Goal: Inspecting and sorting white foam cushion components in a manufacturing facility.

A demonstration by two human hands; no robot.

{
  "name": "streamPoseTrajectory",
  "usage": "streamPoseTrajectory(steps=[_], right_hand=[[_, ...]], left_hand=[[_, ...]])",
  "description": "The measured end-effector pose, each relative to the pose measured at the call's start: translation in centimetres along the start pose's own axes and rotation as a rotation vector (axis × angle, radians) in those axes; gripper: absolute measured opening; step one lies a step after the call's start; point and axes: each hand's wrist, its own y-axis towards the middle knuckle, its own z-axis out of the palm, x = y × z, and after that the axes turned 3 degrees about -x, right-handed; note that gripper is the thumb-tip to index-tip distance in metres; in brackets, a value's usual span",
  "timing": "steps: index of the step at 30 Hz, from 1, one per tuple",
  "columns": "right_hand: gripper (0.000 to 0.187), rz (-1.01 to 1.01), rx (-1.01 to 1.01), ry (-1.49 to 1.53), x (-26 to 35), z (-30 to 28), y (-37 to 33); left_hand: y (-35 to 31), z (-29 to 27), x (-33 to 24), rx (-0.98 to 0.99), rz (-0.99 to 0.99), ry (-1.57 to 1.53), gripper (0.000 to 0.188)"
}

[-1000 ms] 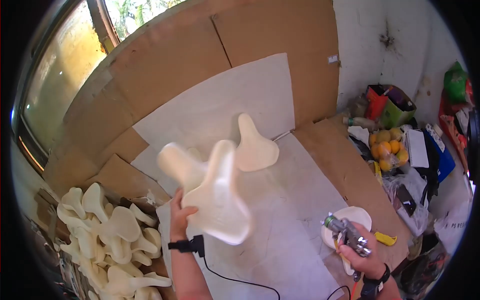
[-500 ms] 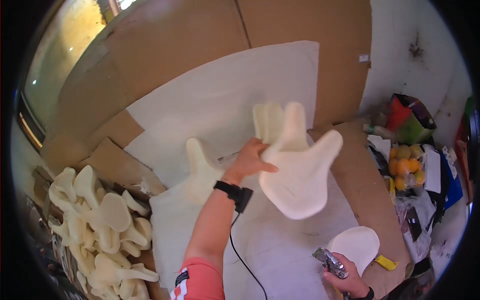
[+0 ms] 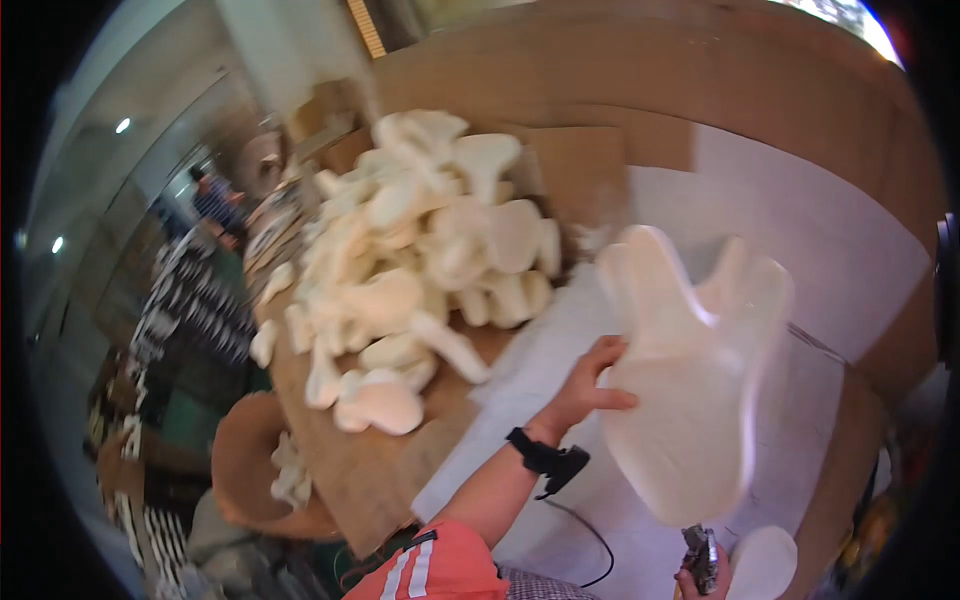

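Observation:
My left hand point(image 3: 588, 388) grips the left edge of a cream moulded foam piece point(image 3: 690, 430), its thumb lying on the near face. The piece has a broad rounded lower end and upright prongs at the top. Another pale piece may stand behind it; the overlap and blur hide this. At the lower edge, my right hand point(image 3: 712, 584) is closed around a silvery, foil-like hand tool point(image 3: 701, 556), partly out of the picture. Beside that hand lies a pale rounded foam piece point(image 3: 765, 565).
A large heap of similar foam pieces point(image 3: 400, 290) fills the left of the cardboard-covered table point(image 3: 370, 490). White sheeting point(image 3: 790, 190) covers its middle. A brown round tub point(image 3: 235, 475) stands lower left. A black cable point(image 3: 600, 540) runs from my left wrist. Another person point(image 3: 215, 200) is far off.
The view has swung left, bringing the heap, the tub and a distant person into sight. My left hand still holds the foam piece, and my right hand still holds the silvery tool.

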Motion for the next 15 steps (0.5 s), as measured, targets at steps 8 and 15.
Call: streamPoseTrajectory(steps=[8,15], right_hand=[[0.065,0.036,0.391,0.101,7.2,7.3,-2.3],[0.044,-0.183,0.205,0.057,7.1,8.0,-2.5]], left_hand=[[-31.2,-22.8,-13.2,-1.218,0.324,-0.249,0.058],[-36.3,-30.9,-11.0,-1.740,0.163,-0.209,0.071]])
